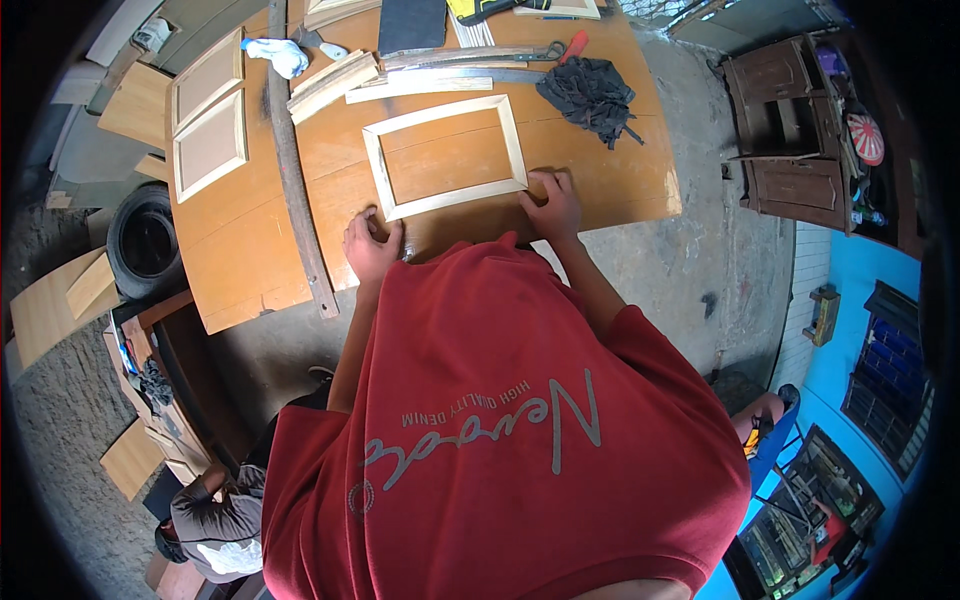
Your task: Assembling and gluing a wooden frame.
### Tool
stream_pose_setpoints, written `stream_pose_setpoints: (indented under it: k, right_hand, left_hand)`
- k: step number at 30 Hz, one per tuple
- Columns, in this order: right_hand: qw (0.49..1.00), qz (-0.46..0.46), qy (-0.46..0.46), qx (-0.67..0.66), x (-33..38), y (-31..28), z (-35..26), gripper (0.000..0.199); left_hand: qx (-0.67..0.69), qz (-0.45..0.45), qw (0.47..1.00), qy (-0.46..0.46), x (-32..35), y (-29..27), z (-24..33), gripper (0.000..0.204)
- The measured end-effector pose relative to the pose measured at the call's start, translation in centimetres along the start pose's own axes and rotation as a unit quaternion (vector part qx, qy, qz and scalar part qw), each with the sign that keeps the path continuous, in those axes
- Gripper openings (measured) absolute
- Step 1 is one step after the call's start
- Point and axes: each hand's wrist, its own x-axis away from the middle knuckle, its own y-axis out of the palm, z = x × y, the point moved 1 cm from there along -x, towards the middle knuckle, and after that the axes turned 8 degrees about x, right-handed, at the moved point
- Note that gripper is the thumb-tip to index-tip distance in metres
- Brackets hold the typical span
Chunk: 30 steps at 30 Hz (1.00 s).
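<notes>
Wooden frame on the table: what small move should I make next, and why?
Perhaps bring your left hand to the near left corner of the wooden frame; it sits just beside it, while your right hand is at the near right corner.

grey concrete floor [695, 290] | bright blue wall [822, 385] | dark barred window [888, 350] | brown wooden cabinet [798, 188], right

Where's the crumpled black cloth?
The cloth is in the head view, on the right of the brown wooden table, upper right of the pale rectangular wooden frame.
</notes>
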Motion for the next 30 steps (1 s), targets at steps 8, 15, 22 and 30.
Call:
stream_pose_setpoints:
  k: [8,15,22,30]
  right_hand:
    - [1.0,-0.011,0.017,0.004,0.2,0.0,0.0,0.04]
    - [1.0,-0.01,0.017,0.005,0.4,0.3,0.4,0.04]
    - [1.0,-0.004,0.003,-0.002,-0.5,0.3,0.5,0.04]
    - [0.999,-0.02,-0.036,0.009,0.3,0.6,1.7,0.049]
  left_hand:
    - [-0.018,0.001,1.0,0.001,0.2,-0.2,0.2,0.053]
    - [-0.004,0.01,1.0,0.012,0.3,-0.1,-0.1,0.051]
    - [0.018,0.005,1.0,0.0,-0.4,-0.2,0.3,0.051]
    - [0.069,0.009,0.996,0.049,-0.2,-0.6,0.4,0.046]
